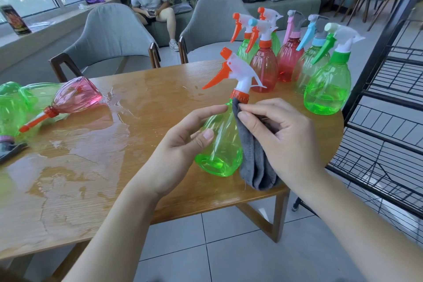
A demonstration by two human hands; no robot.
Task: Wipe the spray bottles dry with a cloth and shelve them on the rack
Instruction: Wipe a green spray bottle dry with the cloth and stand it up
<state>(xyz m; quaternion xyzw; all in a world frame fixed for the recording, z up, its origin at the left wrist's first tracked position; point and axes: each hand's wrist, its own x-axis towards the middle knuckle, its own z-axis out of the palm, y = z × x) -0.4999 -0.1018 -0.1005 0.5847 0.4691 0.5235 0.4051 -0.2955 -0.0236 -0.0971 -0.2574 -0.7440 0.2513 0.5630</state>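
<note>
The green spray bottle tilts above the bench's near edge, my left hand fingers curled around it; my right hand pinches the grey cloth against its neck. The rack stands just right.
</note>
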